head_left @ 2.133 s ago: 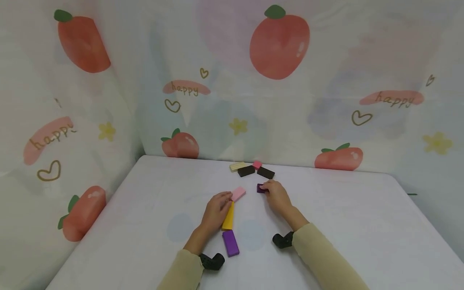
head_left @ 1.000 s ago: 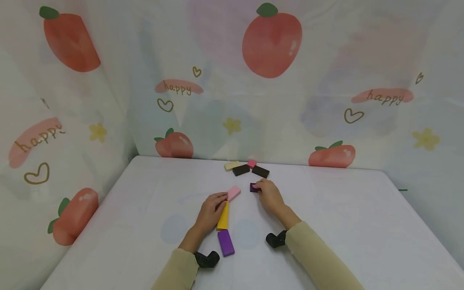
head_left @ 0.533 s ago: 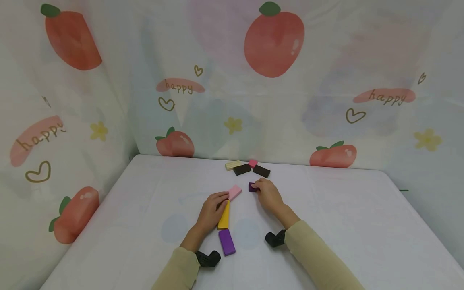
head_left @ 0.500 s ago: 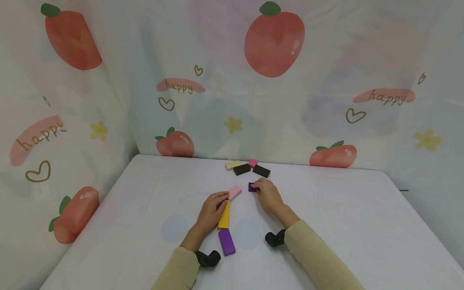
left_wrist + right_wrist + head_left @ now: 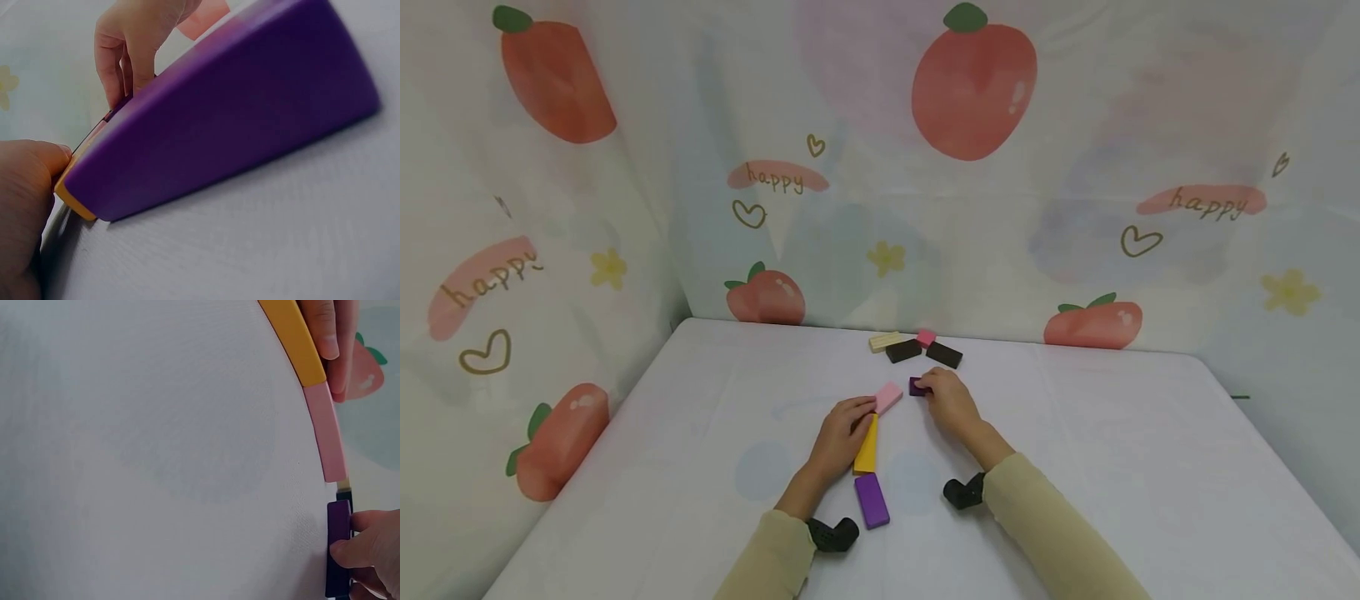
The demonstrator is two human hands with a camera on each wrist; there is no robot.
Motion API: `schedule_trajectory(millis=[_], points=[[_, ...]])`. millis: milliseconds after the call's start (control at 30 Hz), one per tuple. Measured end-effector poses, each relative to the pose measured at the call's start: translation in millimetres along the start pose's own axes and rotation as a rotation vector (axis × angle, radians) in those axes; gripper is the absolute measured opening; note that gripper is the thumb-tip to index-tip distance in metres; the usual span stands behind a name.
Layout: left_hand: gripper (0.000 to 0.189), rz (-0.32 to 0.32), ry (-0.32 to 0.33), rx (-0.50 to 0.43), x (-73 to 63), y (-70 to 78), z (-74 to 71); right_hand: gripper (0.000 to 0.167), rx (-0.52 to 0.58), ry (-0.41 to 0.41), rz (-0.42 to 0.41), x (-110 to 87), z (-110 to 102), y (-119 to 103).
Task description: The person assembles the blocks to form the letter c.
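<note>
— First item, far left?
— Left hand (image 5: 837, 437): released, fingers loosely extended, laid against yellow block (image 5: 867, 453).
— Next, rightward?
— Purple block (image 5: 872, 502), at near end of yellow block. Pink block (image 5: 889, 397), slanted, touching its far end.
— Last entries?
— Dark purple block (image 5: 338, 522), just right of pink block, small gap between. Right hand (image 5: 951, 404): thumb and fingers pinching dark purple block.

A white desk (image 5: 1097, 433) carries a purple rectangular block (image 5: 872, 501), a long yellow block (image 5: 867, 451) and a pale pink block (image 5: 890, 397) in a bent row. Near its far edge lie a ridged cream block (image 5: 883, 342), two near-black rectangular blocks (image 5: 944, 355) and a small bright pink block (image 5: 927, 337).
</note>
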State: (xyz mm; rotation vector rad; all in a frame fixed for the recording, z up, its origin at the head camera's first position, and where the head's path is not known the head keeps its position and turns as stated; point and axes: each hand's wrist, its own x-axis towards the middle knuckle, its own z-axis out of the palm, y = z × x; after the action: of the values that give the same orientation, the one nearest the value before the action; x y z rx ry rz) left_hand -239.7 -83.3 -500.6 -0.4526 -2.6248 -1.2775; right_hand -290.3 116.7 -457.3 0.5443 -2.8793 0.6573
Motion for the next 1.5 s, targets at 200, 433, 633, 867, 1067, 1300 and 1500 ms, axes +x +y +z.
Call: schedule_trajectory(millis=[200,433,633,867,1067,1300,1500], points=[[0.03,-0.003,-0.001,-0.003,-0.3,1.0,0.6,0.026,0.018,-0.021,0.021,0.0,0.1,-2.2],[0.029,0.001,0.004,-0.003,0.1,-0.4,1.7,0.025,0.027,-0.03,-0.008,2.1,1.4,-2.5],[0.029,0.015,0.008,-0.008,0.2,-1.5,1.3,0.025,0.035,-0.027,-0.02,2.4,0.8,-3.3],[0.029,0.023,0.012,-0.006,1.0,-2.7,1.4,0.025,0.028,-0.038,-0.023,4.6,1.3,-3.1],[0.029,0.031,0.015,-0.005,0.2,-3.3,1.4,0.025,0.032,-0.038,-0.031,4.7,1.1,-4.1],[0.029,0.016,0.012,-0.003,0.1,-3.6,2.0,0.024,0.037,-0.051,-0.036,6.4,0.7,-3.8],[0.029,0.007,0.013,0.006,0.4,-3.7,2.6,0.023,0.046,-0.057,-0.029,8.3,1.4,-3.0]])
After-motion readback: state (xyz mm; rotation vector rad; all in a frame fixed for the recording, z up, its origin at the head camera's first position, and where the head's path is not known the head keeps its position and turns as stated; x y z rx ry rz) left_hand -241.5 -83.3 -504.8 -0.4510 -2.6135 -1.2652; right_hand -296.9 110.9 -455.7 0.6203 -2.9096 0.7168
